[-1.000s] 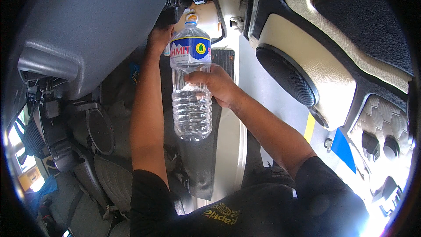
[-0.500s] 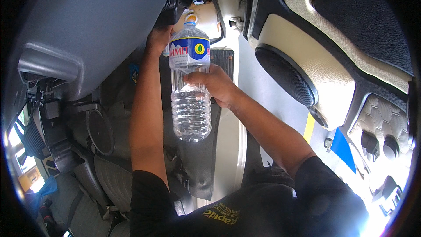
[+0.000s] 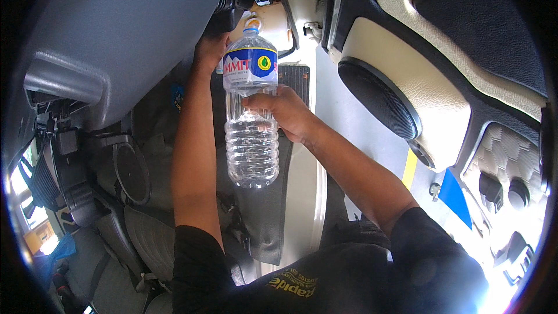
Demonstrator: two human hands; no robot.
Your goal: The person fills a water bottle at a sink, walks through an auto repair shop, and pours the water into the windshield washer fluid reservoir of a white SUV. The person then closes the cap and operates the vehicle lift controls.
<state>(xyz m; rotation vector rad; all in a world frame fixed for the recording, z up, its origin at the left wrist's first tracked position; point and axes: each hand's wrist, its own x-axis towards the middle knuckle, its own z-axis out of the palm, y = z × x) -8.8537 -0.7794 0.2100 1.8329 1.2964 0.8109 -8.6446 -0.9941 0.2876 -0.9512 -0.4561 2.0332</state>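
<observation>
A large clear plastic water bottle (image 3: 251,157) with a blue and white label lies lengthwise in the middle of the view, its neck pointing away from me. My right hand (image 3: 285,111) grips it round the waist below the label, thumb across the front. At its far end, the bottle's neck meets or overlaps a round, pale orange opening (image 3: 253,23) on a cream-coloured container (image 3: 278,26); whether they touch, I cannot tell. My left hand (image 3: 211,52) reaches beside the bottle's neck, under a dark plastic part (image 3: 228,20). Its fingers are hidden there.
To the left spreads a grey dashboard panel (image 3: 133,17). On the right stands the open vehicle door with a round black speaker (image 3: 379,97). Below the bottle are a dark floor mat (image 3: 268,221) and a pale door sill (image 3: 308,197). Seats (image 3: 116,279) fill the lower left.
The bottle has shifted very slightly to the left, with my right hand still round it. My left hand looks the same.
</observation>
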